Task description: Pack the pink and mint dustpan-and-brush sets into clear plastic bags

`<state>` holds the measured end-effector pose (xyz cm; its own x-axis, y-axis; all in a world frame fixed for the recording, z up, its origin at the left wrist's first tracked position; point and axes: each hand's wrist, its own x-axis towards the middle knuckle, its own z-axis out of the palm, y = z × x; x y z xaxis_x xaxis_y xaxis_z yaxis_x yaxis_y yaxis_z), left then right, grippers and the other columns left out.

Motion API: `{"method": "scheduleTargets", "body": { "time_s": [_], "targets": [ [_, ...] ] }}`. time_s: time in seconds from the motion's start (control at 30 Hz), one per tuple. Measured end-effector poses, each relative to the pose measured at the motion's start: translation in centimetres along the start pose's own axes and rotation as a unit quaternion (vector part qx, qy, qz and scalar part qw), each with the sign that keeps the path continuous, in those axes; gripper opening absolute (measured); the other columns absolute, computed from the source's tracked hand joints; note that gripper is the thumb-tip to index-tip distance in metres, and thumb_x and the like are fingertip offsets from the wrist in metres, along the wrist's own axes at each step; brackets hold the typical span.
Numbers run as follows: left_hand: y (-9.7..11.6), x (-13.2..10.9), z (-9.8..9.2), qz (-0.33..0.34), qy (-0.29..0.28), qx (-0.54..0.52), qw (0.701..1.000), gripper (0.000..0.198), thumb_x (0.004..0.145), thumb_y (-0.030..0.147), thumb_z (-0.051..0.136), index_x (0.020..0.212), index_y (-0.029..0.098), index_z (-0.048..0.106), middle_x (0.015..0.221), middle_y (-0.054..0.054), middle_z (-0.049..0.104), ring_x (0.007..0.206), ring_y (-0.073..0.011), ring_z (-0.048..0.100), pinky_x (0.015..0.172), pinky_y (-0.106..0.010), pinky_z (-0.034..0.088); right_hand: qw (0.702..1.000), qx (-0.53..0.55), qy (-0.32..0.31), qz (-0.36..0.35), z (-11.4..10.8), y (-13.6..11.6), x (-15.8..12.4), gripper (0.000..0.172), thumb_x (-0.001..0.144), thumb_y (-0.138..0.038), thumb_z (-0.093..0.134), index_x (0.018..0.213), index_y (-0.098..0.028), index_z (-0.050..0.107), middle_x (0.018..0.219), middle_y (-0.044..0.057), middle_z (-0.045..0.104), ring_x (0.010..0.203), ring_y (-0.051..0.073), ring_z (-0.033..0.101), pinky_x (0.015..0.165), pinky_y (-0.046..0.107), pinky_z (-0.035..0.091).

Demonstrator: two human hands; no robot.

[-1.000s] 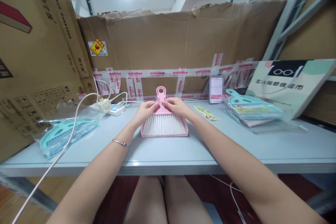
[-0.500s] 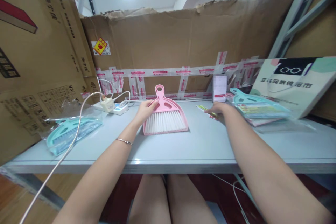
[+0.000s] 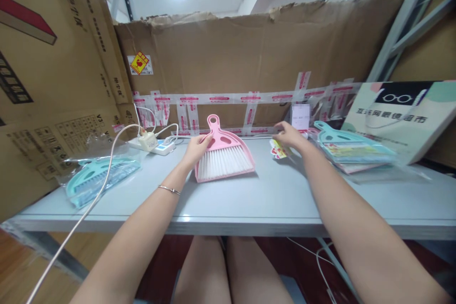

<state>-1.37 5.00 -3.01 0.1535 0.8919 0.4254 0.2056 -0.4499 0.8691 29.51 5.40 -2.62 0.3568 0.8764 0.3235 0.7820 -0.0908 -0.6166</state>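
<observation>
A pink dustpan [image 3: 252, 157] lies on the grey table with a matching pink hand brush [image 3: 225, 140] nested in it, white bristles toward me and handle pointing away. My left hand [image 3: 196, 151] grips the left side of this set, thumb on top near the base of the handle. To the right, my right hand [image 3: 289, 137] pinches a small colourful printed card [image 3: 279, 149], tilted up off the tabletop. Its index finger sticks out, and the other fingers are partly hidden.
Bagged turquoise dustpan sets lie at the left [image 3: 96, 178] and right [image 3: 359, 147]. A power strip [image 3: 162, 147] with plugs sits at back left, its white cable [image 3: 103, 185] crossing the left side. A phone [image 3: 300, 116] leans behind my right hand. Cardboard [image 3: 228, 57] walls the back.
My right hand has risen slightly with the card, which was low on the table and now tilts upward. The dustpan set has turned slightly under my left hand. The view has shifted a little.
</observation>
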Motion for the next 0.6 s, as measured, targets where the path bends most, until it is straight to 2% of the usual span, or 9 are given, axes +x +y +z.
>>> {"method": "scheduleTargets", "body": {
  "time_s": [0.1, 0.2, 0.27, 0.33, 0.37, 0.4, 0.47, 0.6],
  "targets": [
    [0.1, 0.0, -0.1, -0.006, 0.027, -0.012, 1.0, 0.049, 0.069, 0.063, 0.058, 0.059, 0.015, 0.053, 0.056, 0.001, 0.048, 0.058, -0.0117, 0.041, 0.056, -0.025, 0.03, 0.976, 0.183, 0.076, -0.087, -0.7, -3.2, -1.2, 0.026, 0.078, -0.023, 0.056, 0.102, -0.015, 0.062, 0.088, 0.007, 0.066, 0.082, 0.018, 0.062, 0.073, 0.029, 0.049],
    [-0.2, 0.1, -0.1, -0.02, 0.054, -0.033, 0.998, 0.048, 0.068, 0.062, 0.059, 0.064, 0.014, 0.058, 0.061, -0.001, 0.054, 0.062, -0.0125, 0.044, 0.059, -0.025, 0.032, 0.91, 0.387, 0.08, -0.127, -0.9, -7.3, -4.2, 0.027, 0.08, -0.034, 0.055, 0.099, -0.018, 0.062, 0.1, 0.008, 0.066, 0.092, 0.02, 0.062, 0.073, 0.031, 0.051],
    [-0.5, 0.2, -0.1, -0.03, 0.07, -0.059, 0.995, 0.049, 0.067, 0.063, 0.06, 0.066, 0.014, 0.059, 0.064, -0.002, 0.056, 0.063, -0.0129, 0.046, 0.06, -0.025, 0.034, 0.864, 0.479, 0.026, -0.153, -0.2, -9.7, -6.8, 0.029, 0.078, -0.042, 0.057, 0.095, -0.02, 0.063, 0.1, 0.006, 0.066, 0.092, 0.019, 0.063, 0.074, 0.033, 0.053],
    [-0.8, 0.3, -0.2, -0.052, 0.082, -0.102, 0.99, 0.049, 0.065, 0.062, 0.062, 0.066, 0.013, 0.058, 0.064, -0.003, 0.057, 0.062, -0.013, 0.047, 0.059, -0.025, 0.035, 0.825, 0.535, -0.069, -0.169, 1.0, -11.3, -9.2, 0.03, 0.073, -0.045, 0.062, 0.09, -0.021, 0.064, 0.096, 0.004, 0.068, 0.089, 0.018, 0.064, 0.078, 0.034, 0.053],
    [-0.8, 0.4, -0.2, -0.065, 0.085, -0.126, 0.986, 0.049, 0.064, 0.061, 0.064, 0.067, 0.013, 0.057, 0.064, -0.003, 0.058, 0.061, -0.013, 0.048, 0.058, -0.025, 0.036, 0.815, 0.541, -0.115, -0.172, 1.8, -11.8, -10.0, 0.03, 0.07, -0.044, 0.065, 0.088, -0.021, 0.065, 0.095, 0.004, 0.068, 0.089, 0.018, 0.065, 0.079, 0.035, 0.053],
    [-0.8, 0.4, -0.3, -0.077, 0.091, -0.147, 0.982, 0.048, 0.063, 0.06, 0.066, 0.068, 0.013, 0.057, 0.065, -0.003, 0.058, 0.061, -0.0131, 0.049, 0.058, -0.026, 0.037, 0.813, 0.537, -0.15, -0.17, 2.6, -12.1, -10.7, 0.031, 0.067, -0.044, 0.068, 0.087, -0.02, 0.066, 0.094, 0.004, 0.069, 0.088, 0.019, 0.065, 0.079, 0.035, 0.054],
    [-0.5, 0.4, -0.4, -0.098, 0.107, -0.177, 0.973, 0.045, 0.064, 0.056, 0.068, 0.07, 0.013, 0.057, 0.067, -0.004, 0.06, 0.061, -0.0132, 0.051, 0.058, -0.026, 0.039, 0.823, 0.514, -0.178, -0.161, 4.2, -12.1, -11.1, 0.033, 0.064, -0.042, 0.071, 0.088, -0.019, 0.066, 0.092, 0.005, 0.069, 0.088, 0.019, 0.065, 0.079, 0.036, 0.054],
    [0.1, 0.4, -0.3, -0.121, 0.148, -0.235, 0.953, 0.036, 0.071, 0.047, 0.067, 0.077, 0.013, 0.058, 0.077, -0.005, 0.064, 0.068, -0.0144, 0.058, 0.064, -0.027, 0.046, 0.853, 0.48, -0.138, -0.153, 6.1, -11.3, -10.5, 0.035, 0.065, -0.041, 0.068, 0.091, -0.018, 0.065, 0.089, 0.006, 0.069, 0.084, 0.019, 0.065, 0.078, 0.036, 0.053]
  ]
}}
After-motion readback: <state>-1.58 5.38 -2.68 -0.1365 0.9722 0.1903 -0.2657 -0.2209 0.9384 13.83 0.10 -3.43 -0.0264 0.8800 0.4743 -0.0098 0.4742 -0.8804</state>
